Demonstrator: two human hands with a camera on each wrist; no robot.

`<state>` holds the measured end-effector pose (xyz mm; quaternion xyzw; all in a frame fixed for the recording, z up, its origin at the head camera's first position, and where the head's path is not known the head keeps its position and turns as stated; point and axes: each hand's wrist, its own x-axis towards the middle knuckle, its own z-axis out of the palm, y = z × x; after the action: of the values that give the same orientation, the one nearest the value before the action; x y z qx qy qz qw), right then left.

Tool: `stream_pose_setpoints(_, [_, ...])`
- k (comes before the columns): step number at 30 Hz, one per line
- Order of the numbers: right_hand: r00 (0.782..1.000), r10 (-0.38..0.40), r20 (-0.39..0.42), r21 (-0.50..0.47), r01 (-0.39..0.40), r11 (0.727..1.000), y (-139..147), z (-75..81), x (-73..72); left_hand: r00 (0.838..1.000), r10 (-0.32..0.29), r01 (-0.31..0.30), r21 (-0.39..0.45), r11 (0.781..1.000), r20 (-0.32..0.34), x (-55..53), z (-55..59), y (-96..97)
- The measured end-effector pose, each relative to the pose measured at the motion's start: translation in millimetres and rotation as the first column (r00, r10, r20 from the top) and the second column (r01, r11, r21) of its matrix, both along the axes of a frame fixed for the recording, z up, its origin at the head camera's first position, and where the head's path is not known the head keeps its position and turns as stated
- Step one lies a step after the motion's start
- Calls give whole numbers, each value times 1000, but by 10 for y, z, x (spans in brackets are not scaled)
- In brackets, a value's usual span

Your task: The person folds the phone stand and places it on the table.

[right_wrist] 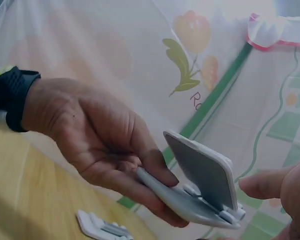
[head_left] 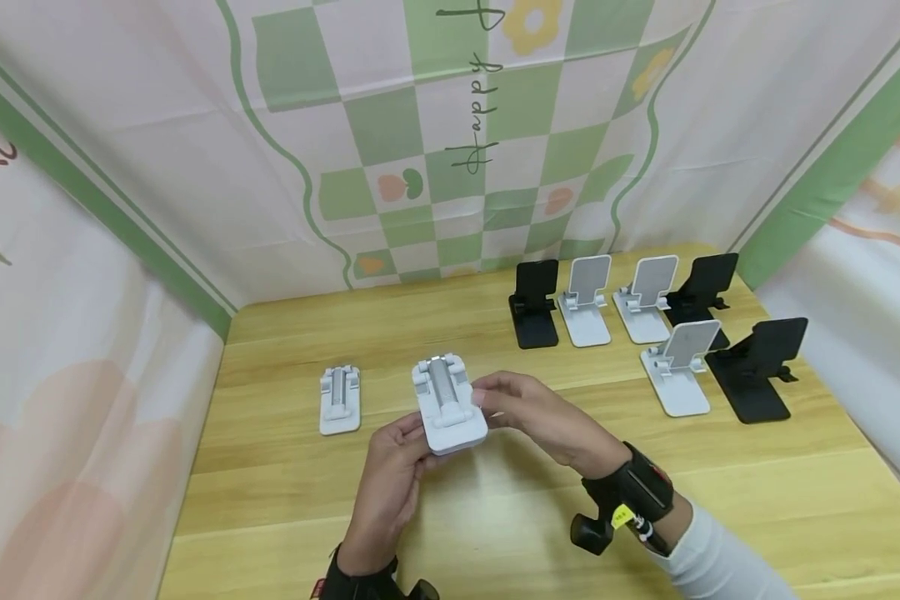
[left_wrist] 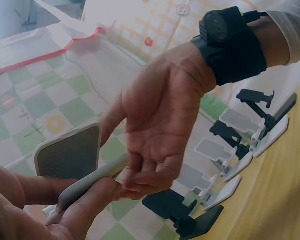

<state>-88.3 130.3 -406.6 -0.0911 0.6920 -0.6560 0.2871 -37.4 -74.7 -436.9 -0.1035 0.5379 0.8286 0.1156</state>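
Note:
A white folding phone stand is held up over the table between both hands, its plate tilted up from its base. My left hand pinches the base, thumb on top and fingers beneath, as the right wrist view shows. From the other side my right hand grips the stand's edge; in the left wrist view its thumb lies by the plate and its other fingers are curled. A second white phone stand, folded flat, lies on the table to the left.
Unfolded phone stands stand at the right of the wooden table: a black stand, a white stand and several more. A patterned cloth hangs behind the table, with more cloth at both sides.

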Motion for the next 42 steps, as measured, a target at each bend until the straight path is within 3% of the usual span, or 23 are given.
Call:
stream_pose_setpoints(13, [992,22,123,-111,-8,994,4,-125,-36,998,-55,54,-50,997,-6,13,-59,34])
stream_pose_setpoints(19, [990,45,136,-151,-24,988,11,-140,-46,998,-57,57,-54,997,3,8,-59,33])
stream_pose_setpoints(23, [990,45,131,-148,-25,989,22,-144,-46,996,-88,88,-24,996,6,5,-51,9])
stream_pose_setpoints(30, [990,48,134,-143,-29,989,46,-158,-44,988,-153,148,149,978,20,2,-4,-70])
stream_pose_setpoints(42, [991,47,123,-132,-30,991,58,-155,-45,987,-156,153,90,984,33,1,21,-60])
